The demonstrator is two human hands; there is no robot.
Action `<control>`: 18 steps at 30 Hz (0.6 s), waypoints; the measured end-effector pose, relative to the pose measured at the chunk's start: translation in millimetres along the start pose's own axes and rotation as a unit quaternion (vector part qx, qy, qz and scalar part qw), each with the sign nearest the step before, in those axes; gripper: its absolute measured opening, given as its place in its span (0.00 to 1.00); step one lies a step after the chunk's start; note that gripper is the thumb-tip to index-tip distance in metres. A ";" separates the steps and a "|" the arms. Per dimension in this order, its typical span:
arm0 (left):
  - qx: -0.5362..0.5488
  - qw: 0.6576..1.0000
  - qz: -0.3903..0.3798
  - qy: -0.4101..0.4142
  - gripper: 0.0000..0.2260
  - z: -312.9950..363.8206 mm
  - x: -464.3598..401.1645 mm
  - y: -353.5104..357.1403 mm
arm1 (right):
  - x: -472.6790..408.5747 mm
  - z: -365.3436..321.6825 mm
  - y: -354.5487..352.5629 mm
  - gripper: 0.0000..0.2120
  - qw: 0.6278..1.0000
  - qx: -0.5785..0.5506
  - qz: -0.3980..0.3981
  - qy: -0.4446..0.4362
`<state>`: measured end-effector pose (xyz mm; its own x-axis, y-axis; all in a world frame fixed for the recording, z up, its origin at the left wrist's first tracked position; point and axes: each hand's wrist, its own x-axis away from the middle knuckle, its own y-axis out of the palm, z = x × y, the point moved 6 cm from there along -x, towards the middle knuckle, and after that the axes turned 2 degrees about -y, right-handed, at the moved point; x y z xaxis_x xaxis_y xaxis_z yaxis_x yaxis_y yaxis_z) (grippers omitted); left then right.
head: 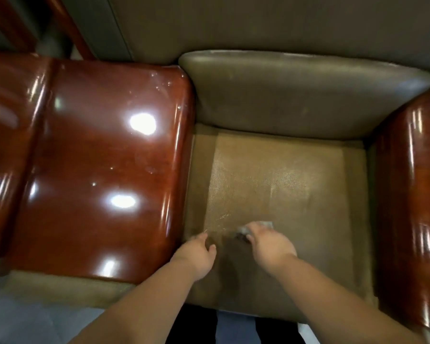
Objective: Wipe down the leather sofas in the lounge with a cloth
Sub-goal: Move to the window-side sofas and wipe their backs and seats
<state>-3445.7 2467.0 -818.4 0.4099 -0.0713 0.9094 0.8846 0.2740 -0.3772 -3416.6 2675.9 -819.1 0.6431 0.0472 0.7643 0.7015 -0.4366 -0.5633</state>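
Olive leather fills the view: the sofa seat (283, 184) lies low between two glossy wooden armrests (97, 157), its back cushion (296, 95) at the far side. Down at the near edge, the right hand (271, 247) bears on a small grey cloth (256, 227), fingers curled over it, likely so pressure lands on the leather. Left of it, the left hand (196, 254) hovers or rests with loosely curled fingers, holding nothing, probably steadying the lean.
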 end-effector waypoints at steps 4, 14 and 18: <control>-0.160 0.983 -0.069 0.061 0.27 8.8 76.2 -23.5 | 56.0 -49.0 -49.1 0.13 0.986 0.105 -0.110 -0.067; -0.120 0.982 0.091 0.117 0.23 51.1 180.9 -181.0 | 174.0 -91.3 -216.8 0.19 0.996 0.083 0.024 0.023; -0.134 0.969 0.129 0.161 0.22 74.3 221.5 -228.2 | 228.2 -109.5 -271.1 0.20 0.989 0.095 0.107 0.033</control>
<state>-3573.4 2459.9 -517.9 0.6347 -0.3403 0.6938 0.7522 0.0662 -0.6556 -3493.6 2706.6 -457.6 0.7658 -0.0891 0.6369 0.6010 -0.2533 -0.7580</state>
